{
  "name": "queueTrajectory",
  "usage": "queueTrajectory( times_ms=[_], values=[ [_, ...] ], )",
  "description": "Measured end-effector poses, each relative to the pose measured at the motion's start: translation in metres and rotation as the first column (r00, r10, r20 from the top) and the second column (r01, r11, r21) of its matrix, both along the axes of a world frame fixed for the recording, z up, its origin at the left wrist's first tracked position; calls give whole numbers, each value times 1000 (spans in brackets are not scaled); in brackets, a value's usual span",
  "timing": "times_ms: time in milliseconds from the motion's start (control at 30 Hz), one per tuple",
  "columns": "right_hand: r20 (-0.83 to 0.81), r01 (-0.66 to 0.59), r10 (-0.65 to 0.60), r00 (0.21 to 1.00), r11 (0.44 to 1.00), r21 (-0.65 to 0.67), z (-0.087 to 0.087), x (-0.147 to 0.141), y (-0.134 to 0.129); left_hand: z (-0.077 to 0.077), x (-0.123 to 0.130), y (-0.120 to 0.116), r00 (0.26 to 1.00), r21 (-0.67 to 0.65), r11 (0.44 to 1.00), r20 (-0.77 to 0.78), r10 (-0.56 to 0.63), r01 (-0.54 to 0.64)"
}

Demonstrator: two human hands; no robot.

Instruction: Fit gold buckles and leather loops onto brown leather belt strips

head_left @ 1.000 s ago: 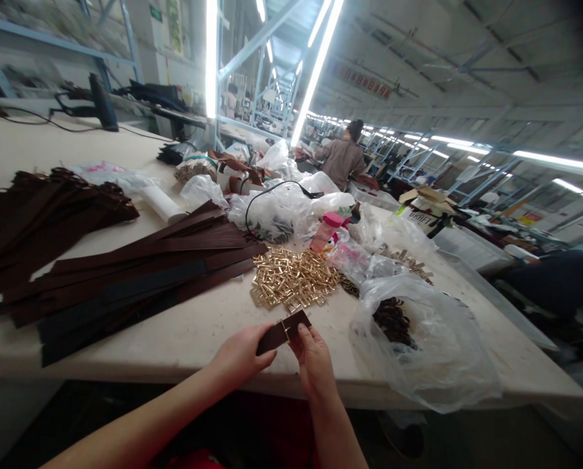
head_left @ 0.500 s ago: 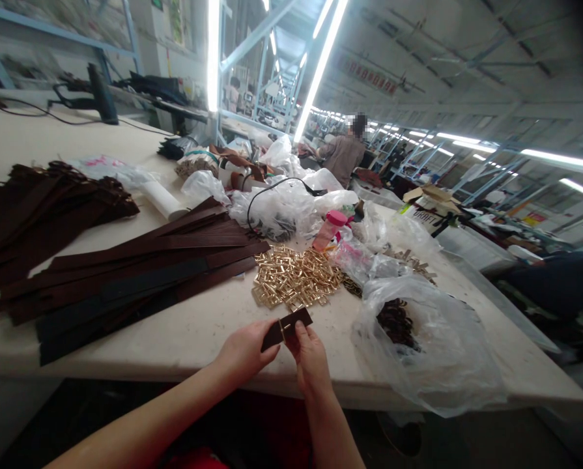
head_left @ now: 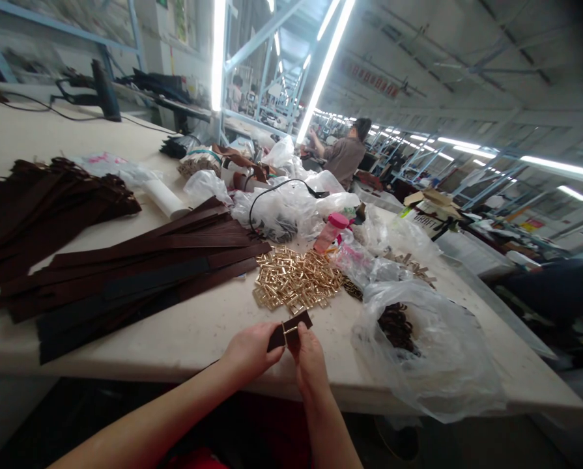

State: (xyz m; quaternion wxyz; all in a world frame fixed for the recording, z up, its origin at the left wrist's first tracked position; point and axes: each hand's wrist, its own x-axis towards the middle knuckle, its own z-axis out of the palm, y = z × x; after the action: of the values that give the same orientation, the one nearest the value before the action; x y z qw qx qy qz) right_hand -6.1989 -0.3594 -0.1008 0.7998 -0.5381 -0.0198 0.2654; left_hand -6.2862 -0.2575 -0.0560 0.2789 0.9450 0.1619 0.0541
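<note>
Near the table's front edge, my left hand [head_left: 252,350] is closed on a dark brown leather strap [head_left: 275,338]. My right hand [head_left: 309,355] pinches the strap's end beside a gold buckle [head_left: 290,330] that sits on it, its prong lying over the leather. The rest of the strap is mostly hidden by my left hand and forearm. Just beyond my hands lies a heap of gold buckles [head_left: 296,277]. A fan of flat brown straps [head_left: 139,264] spreads to the left of them.
Another bundle of brown straps [head_left: 51,202] lies far left. A clear plastic bag [head_left: 442,365] with dark loops [head_left: 396,329] is at the right. Behind the buckles stand a pink-lidded jar [head_left: 331,233] and crumpled plastic bags [head_left: 281,208]. A person [head_left: 346,156] is farther back.
Both hands stay almost in place on the strap, and the buckle's prong now shows more clearly. The person in the background has turned and raised a hand.
</note>
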Motion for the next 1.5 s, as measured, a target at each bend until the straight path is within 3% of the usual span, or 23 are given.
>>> queueTrajectory(
  times_ms=[167, 233, 333, 400, 500, 600, 767, 900, 967, 1067, 1167, 1267, 1400, 1467, 1500],
  values=[
    [79, -72, 79, 994, 993, -95, -1, -3, -1, 2, 3, -2, 999, 41, 999, -7, 31, -31],
    [91, -71, 77, 993, 995, -63, -1, -6, 1, 4, 4, -2, 999, 55, 997, -13, 47, -47],
    [86, 39, -41, 995, 999, 19, -3, -12, 4, 6, 6, 2, 996, 74, 994, -23, 89, -87],
    [175, 123, -113, 978, 991, -46, -4, -17, 4, 7, 7, 4, 994, 89, 990, -22, 110, -108],
    [464, 110, 35, 885, 953, -282, 0, -18, 0, 7, 8, 5, 994, 125, 987, -25, 103, -99],
    [615, 111, 217, 758, 886, -449, 8, -14, -4, 5, 7, 1, 996, 150, 986, -40, 75, -68],
    [681, 125, 295, 670, 860, -495, 13, -11, -4, 5, 7, -1, 997, 123, 991, -55, 52, -45],
    [808, 292, 273, 523, 833, -470, 10, -11, -6, 8, 6, 0, 993, 113, 993, -106, 53, -41],
    [817, 361, 249, 520, 803, -474, 10, -5, -10, 9, 5, -1, 992, 112, 993, -119, 52, -39],
    [778, 403, 204, 594, 762, -507, 8, 12, -21, 11, -2, -2, 984, 90, 995, -171, 54, -39],
    [757, 412, 196, 624, 740, -531, 4, 31, -31, 13, -10, 3, 977, -44, 999, -212, 1, -10],
    [759, 409, 218, 614, 735, -542, -1, 42, -33, 17, -17, 18, 978, -271, 963, -199, -62, 6],
    [791, 418, 228, 567, 748, -515, 0, 40, -25, 27, -23, 39, 994, -529, 849, -96, -57, -3],
    [802, 407, 179, 570, 787, -465, 8, 31, -21, 33, -26, 43, 994, -632, 775, -88, -63, -7],
    [776, 347, 163, 610, 825, -446, 13, 24, -20, 36, -27, 43, 992, -685, 728, -99, -82, -8]
  ],
)
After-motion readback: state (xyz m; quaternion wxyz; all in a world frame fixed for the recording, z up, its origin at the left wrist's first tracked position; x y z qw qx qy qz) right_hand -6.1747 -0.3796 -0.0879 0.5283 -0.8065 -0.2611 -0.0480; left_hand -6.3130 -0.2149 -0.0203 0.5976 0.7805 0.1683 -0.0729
